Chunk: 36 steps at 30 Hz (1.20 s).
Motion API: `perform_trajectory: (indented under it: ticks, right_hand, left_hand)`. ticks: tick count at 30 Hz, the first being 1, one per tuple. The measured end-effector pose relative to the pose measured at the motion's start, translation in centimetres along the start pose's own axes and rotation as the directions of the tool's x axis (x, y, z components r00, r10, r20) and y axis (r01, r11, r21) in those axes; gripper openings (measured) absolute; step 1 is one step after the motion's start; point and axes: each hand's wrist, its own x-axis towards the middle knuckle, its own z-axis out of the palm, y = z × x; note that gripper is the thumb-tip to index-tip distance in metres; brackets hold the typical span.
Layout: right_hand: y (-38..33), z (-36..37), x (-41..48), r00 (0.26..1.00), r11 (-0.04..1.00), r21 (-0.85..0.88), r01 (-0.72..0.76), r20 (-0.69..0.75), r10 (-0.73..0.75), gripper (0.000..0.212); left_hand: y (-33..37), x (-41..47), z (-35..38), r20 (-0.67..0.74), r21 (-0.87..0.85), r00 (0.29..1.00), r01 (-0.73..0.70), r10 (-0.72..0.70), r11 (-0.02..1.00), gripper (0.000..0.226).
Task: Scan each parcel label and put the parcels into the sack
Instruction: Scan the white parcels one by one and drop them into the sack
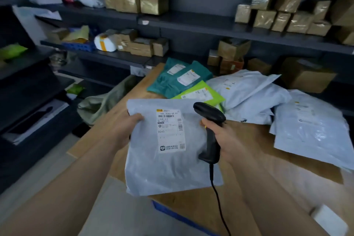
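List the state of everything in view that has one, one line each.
grey parcel: held over the table, label side up.
label: uncovered, facing the camera.
scanner: held upright, head beside the label.
left hand: grips the grey parcel's left edge.
right hand: grips the scanner's handle.
sack: slumped beside the table, mouth unclear.
teal parcels: lying overlapped on the table.
loose grey parcels: piled on the table.

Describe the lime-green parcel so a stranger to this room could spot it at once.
Find the long wooden table before the dark metal shelving. Among the mailers heaped at its far end, the lime-green plastic mailer bag lies just in front of two teal plastic mailers and left of the pale grey mailers. It is the table's only bright green bag.
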Motion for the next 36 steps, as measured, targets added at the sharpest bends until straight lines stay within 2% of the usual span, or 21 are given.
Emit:
perform_trajectory:
  ticks: [4, 7, 9, 13, 19, 22, 29, 36]
  right_hand:
    - [1.0, 8.0, 0.5, 0.996, 0.997, -0.072, 0.003, 0.084, 0.003, 0.012]
    - [2.5, 15.0, 1.3, 0.994, 0.992, -0.121, 0.023, 0.110, -0.009, 0.022]
    - [3.7, 20.0, 1.8, 0.992, 0.988, -0.151, 0.016, 0.127, 0.004, 0.020]
    - [6.5, 30.3, 3.1, 0.985, 0.981, -0.188, -0.053, 0.152, 0.082, 0.026]
    - [10.0, 43.8, 5.1, 0.969, 0.976, -0.166, -0.143, 0.179, 0.172, 0.036]
    - [11.2, 48.1, 7.1, 0.971, 0.973, -0.167, -0.158, 0.154, 0.184, 0.047]
    - [12.8, 54.7, 15.0, 0.980, 0.963, -0.222, -0.155, 0.089, 0.179, 0.038]
    - [12.8, 60.0, 26.0, 0.971, 0.952, -0.204, -0.230, 0.018, 0.239, 0.032]
  left_hand:
    - [-0.5, -0.7, -8.5, -0.077, 0.069, 0.997, -0.002, 0.007, 0.998, 0.038]
    - [-0.7, -0.6, -15.3, -0.102, 0.050, 0.995, 0.006, -0.001, 0.999, 0.044]
    - [-1.0, -0.3, -20.4, -0.119, 0.044, 0.993, 0.020, -0.014, 0.999, 0.043]
    - [-1.2, 1.0, -30.7, -0.223, 0.125, 0.975, 0.049, -0.020, 0.991, 0.035]
    - [-0.7, 4.4, -43.1, -0.329, 0.083, 0.944, 0.050, -0.020, 0.995, 0.048]
    - [-0.9, 7.4, -46.9, -0.324, 0.104, 0.946, 0.063, -0.027, 0.993, 0.044]
    - [-1.9, 17.8, -52.0, -0.263, 0.214, 0.965, 0.062, -0.004, 0.975, 0.055]
    - [-0.4, 32.0, -54.7, -0.228, 0.322, 0.972, 0.129, -0.056, 0.938, 0.064]
